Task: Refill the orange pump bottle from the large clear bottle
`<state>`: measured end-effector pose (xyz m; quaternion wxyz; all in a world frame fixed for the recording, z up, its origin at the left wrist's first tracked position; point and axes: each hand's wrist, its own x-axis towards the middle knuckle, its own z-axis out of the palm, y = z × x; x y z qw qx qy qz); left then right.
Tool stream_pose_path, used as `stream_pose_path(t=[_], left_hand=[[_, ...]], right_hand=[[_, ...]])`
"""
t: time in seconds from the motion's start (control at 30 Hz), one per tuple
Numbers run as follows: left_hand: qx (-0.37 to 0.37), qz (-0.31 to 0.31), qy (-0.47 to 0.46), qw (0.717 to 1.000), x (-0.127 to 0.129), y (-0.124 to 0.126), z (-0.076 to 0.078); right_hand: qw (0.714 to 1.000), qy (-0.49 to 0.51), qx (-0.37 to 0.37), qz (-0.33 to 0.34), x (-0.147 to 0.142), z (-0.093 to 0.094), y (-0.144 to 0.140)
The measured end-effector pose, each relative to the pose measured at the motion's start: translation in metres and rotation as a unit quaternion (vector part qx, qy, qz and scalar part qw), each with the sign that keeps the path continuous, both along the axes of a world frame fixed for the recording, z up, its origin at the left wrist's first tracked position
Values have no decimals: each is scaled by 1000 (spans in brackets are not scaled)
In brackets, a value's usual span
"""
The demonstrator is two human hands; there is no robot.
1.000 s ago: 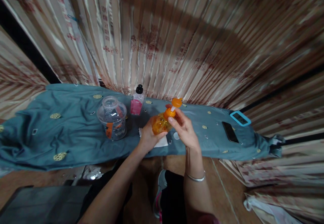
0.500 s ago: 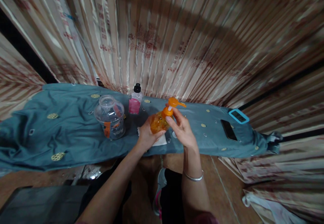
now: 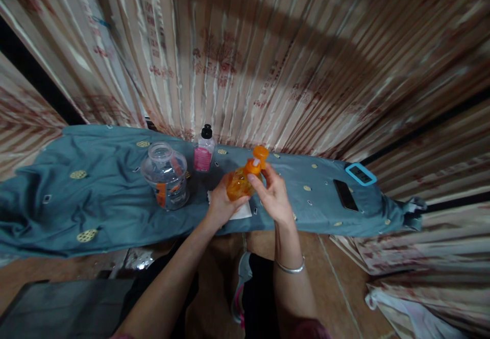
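We see a long surface draped in a teal cloth (image 3: 95, 196), creased and dotted with small pale gold motifs, running across the view in front of a wall of striped, pleated curtain (image 3: 268, 58) in cream and rust tones. Below the cloth's near edge lies a brown tiled floor (image 3: 337, 283), and a dark flat object sits in the lower left corner.

Over the middle of the cloth, our left hand (image 3: 220, 203) wraps around the body of an orange pump bottle (image 3: 239, 183), holding it tilted just above the surface. Our right hand (image 3: 273, 196), a thin bangle on its wrist, has its fingers pinched at the bottle's neck, just under the orange pump head (image 3: 260, 152). A white folded tissue (image 3: 241, 211) lies on the cloth right under the hands.

To the left stands a clear plastic jar (image 3: 165, 175) with an orange label, and behind it, near the curtain, a small pink bottle (image 3: 204, 150) with a black cap. Well apart to the right rest a dark phone (image 3: 345, 195) and, beyond it, a blue-framed device (image 3: 361, 174), both flat on the cloth.
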<state>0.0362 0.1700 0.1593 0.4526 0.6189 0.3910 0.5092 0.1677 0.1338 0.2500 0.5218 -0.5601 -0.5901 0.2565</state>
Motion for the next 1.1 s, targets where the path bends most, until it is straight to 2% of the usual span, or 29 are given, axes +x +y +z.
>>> stream_pose_path(t=[0.07, 0.13, 0.2, 0.3, 0.37, 0.57, 0.63, 0.8, 0.87, 1.0, 1.1], left_hand=[[-5, 4, -2, 1000, 0, 1, -1], [-13, 4, -8, 1000, 1, 1, -1], [-21, 6, -7, 1000, 1, 0, 0], [-27, 2, -4, 1000, 1, -1, 2], [-25, -6, -9, 1000, 1, -1, 2], [-19, 13, -6, 1000, 1, 1, -1], [-24, 12, 1, 1000, 1, 0, 0], [-28, 8, -4, 1000, 2, -1, 3], [-26, 6, -11, 1000, 2, -1, 3], [-22, 16, -5, 1000, 2, 0, 1], [-19, 19, 3, 1000, 1, 0, 0]], right_hand=[[998, -9, 8, -70, -7, -1, 0], [994, -12, 14, -112, -13, -1, 0], [996, -8, 14, -91, -13, 0, 0], [1000, 6, 11, 0, -4, 0, 0], [1000, 12, 9, 24, 0, -2, 1], [991, 6, 27, -133, -14, -5, 3], [992, 6, 27, -122, -12, -3, 2], [1000, 8, 20, 1, 1, -1, 2], [1000, 7, 19, -19, -2, -2, 4], [992, 3, 26, -123, -13, -3, 4], [994, 6, 26, -101, -9, -1, 4]])
